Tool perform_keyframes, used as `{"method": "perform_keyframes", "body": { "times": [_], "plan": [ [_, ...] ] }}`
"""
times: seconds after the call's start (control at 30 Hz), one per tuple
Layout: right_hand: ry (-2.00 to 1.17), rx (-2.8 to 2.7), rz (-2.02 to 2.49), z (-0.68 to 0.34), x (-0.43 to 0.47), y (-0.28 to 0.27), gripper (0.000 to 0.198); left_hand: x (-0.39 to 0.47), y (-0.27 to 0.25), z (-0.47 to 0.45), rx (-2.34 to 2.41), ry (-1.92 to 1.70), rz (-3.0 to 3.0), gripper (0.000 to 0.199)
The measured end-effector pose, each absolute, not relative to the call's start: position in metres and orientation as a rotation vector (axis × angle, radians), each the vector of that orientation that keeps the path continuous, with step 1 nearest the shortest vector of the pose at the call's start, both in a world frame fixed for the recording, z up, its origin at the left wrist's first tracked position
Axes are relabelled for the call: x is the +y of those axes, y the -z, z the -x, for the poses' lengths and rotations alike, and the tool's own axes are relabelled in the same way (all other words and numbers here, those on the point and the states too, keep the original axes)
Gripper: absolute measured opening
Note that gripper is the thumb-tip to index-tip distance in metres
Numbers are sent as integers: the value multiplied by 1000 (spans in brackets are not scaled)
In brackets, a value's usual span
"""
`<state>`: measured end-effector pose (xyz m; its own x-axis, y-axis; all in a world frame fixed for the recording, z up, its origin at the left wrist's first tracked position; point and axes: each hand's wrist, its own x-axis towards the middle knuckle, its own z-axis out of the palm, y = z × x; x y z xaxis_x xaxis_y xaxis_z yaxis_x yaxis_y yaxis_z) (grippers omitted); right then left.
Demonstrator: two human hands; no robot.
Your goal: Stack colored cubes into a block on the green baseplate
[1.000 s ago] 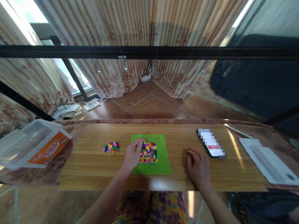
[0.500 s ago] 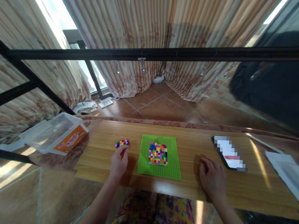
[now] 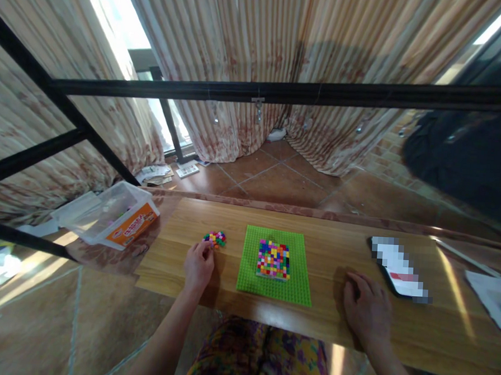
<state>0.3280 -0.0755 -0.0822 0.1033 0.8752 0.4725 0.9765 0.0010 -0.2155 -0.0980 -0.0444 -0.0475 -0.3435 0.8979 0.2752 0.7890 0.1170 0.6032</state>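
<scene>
The left hand (image 3: 199, 265) is reaching into the small pile of loose bricks (image 3: 215, 239) at its 1 o'clock, fingers curling over one — whether it is gripping a brick I cannot tell. The right hand (image 3: 368, 310) is lying flat and open on the surface (image 3: 339, 254). The green baseplate (image 3: 274, 281), at 3 o'clock of the pile, is carrying the brick mosaic (image 3: 274, 259); the next move likely calls for a precise pinch on a single brick.

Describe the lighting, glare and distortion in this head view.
Head view: the window at top left is blown out; glare streaks cross the wooden table on the right; the black bar bows from wide-angle distortion; the phone screen is pixelated; each hand casts a soft shadow.
</scene>
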Motion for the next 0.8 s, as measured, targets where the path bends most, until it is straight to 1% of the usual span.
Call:
{"method": "perform_keyframes", "body": {
  "times": [0.17, 0.33, 0.8],
  "plan": [
    [288, -1810, 1897, -328, -75, 82, 29, -42, 47, 97, 2229, -1004, -1702, 20],
    [280, -1810, 1886, -331, -75, 85, 29, -37, 40, 95, 2285, -885, -1754, 21],
    [296, -1816, 1916, -332, -75, 87, 29, -46, 38, 97, 2212, -827, -1828, 8]
  ]
}}
